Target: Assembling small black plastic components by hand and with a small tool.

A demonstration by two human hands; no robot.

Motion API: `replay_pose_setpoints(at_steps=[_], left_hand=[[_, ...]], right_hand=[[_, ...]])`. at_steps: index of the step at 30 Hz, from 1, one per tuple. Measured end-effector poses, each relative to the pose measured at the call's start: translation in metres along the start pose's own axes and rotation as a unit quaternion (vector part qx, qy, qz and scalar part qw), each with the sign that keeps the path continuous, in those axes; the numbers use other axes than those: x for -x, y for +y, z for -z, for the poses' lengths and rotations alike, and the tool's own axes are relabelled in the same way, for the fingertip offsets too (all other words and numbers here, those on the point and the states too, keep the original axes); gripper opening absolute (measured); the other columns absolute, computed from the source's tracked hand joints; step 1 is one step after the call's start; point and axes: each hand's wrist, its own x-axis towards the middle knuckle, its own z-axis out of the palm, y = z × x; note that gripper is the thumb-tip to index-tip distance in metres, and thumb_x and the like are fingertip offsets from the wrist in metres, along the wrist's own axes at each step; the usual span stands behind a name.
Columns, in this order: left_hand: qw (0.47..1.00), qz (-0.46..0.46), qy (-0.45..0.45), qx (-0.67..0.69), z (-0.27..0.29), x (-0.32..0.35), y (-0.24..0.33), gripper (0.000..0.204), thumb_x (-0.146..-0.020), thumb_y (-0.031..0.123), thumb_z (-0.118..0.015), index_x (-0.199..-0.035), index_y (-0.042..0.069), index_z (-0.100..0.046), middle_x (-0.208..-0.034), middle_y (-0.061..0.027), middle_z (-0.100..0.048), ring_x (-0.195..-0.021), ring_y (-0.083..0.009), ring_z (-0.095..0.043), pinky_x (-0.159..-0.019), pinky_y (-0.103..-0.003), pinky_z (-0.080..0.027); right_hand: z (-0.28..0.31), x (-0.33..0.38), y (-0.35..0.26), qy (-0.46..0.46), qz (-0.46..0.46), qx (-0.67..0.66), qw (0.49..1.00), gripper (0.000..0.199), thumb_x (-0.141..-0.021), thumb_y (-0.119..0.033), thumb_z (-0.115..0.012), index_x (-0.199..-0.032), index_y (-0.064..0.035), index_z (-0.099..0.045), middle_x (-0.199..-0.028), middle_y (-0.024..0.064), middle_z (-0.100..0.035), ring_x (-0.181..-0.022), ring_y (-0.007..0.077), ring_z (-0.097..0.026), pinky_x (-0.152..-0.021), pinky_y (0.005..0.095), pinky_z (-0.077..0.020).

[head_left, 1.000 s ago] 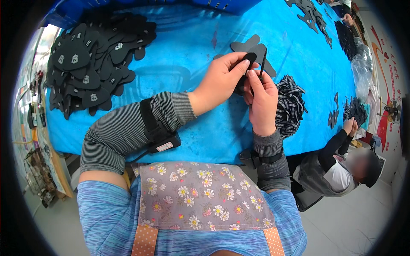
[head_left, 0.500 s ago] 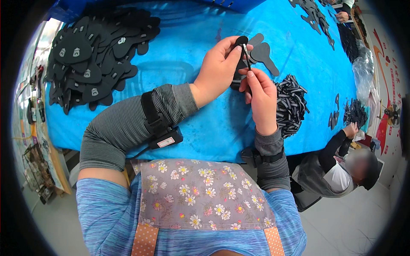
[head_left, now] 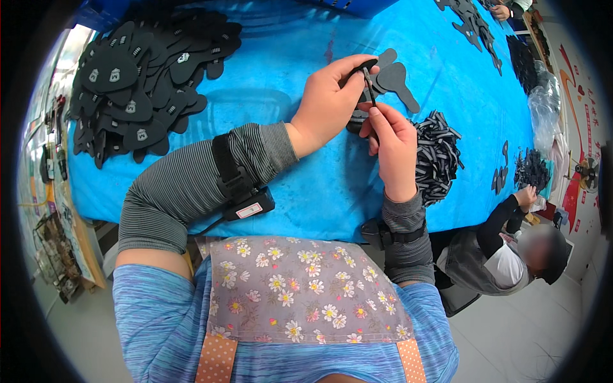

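My left hand pinches a small black flat pad between thumb and fingers, above the table. From below, my right hand grips the lower end of a narrow dark strip. The strip's paler upper end meets the pad; whether it passes through it I cannot tell. Just beyond my hands, several grey-black paddle-shaped pads lie on the blue cloth. Beside my right hand is a heap of short black-and-white ribbed strips. Part of a dark ribbed piece shows between my hands.
A large pile of black pads with pale emblems covers the left of the blue-covered table. Blue bins stand at the far edge. More black pieces lie at the far right. A co-worker sits to the right.
The pad in my left hand has tilted and now shows a thinner edge. My right hand has shifted slightly right, still gripping the strip.
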Motion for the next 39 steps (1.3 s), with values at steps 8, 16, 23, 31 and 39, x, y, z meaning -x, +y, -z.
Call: replay_pose_setpoints(at_steps=[8,16,23,31,39], left_hand=[[0.998,-0.018,-0.009,-0.065,0.006,-0.007,-0.004,0.022,-0.09,0.013,-0.053,-0.108,0.003,-0.062,-0.093,-0.0044,-0.065,-0.08,-0.007,-0.058,-0.07,-0.02,-0.048],[0.999,0.034,-0.015,-0.032,0.004,-0.003,-0.005,0.021,-0.09,0.012,-0.053,-0.106,0.003,-0.063,-0.083,-0.0027,-0.062,-0.077,-0.007,-0.058,-0.063,-0.021,-0.05],[0.996,0.006,-0.009,-0.085,0.005,-0.003,-0.004,0.021,-0.091,0.013,-0.05,-0.105,0.002,-0.063,-0.091,-0.0057,-0.063,-0.08,-0.0103,-0.06,-0.069,-0.022,-0.05],[0.995,0.043,-0.001,0.089,0.009,-0.017,0.004,0.029,-0.096,0.017,-0.039,-0.112,-0.003,-0.051,-0.11,-0.0134,-0.06,-0.099,-0.0169,-0.059,-0.085,-0.027,-0.048],[0.986,0.036,-0.165,0.015,0.0,0.001,0.004,0.028,-0.095,0.017,-0.041,-0.112,-0.002,-0.054,-0.108,-0.0083,-0.061,-0.1,-0.0136,-0.056,-0.092,-0.026,-0.041]], right_hand=[[-0.001,0.001,-0.002,-0.028,-0.039,-0.046,0.998,0.024,-0.093,-0.019,-0.047,-0.102,-0.0014,-0.061,-0.064,-0.0007,-0.053,-0.043,0.0006,-0.035,-0.038,0.0163,-0.0269],[-0.004,0.002,-0.003,-0.032,-0.054,-0.05,0.997,0.024,-0.094,-0.02,-0.045,-0.102,-0.0024,-0.06,-0.063,-0.0024,-0.05,-0.044,0.0003,-0.035,-0.037,0.0158,-0.0258],[-0.005,0.002,-0.002,-0.025,-0.029,0.005,0.999,0.022,-0.093,-0.018,-0.046,-0.099,-0.0016,-0.06,-0.064,-0.0037,-0.048,-0.054,0.0017,-0.04,-0.047,0.0164,-0.0301],[-0.004,0.005,-0.001,0.034,0.037,-0.029,0.998,0.01,-0.087,-0.01,-0.057,-0.092,-0.0017,-0.054,-0.076,-0.0034,-0.051,-0.06,0.0015,-0.042,-0.053,0.0165,-0.0344],[-0.001,0.002,-0.003,0.094,0.074,-0.051,0.991,0.011,-0.087,-0.012,-0.059,-0.092,-0.003,-0.057,-0.066,-0.0056,-0.053,-0.05,-0.0006,-0.041,-0.042,0.0157,-0.0279]])
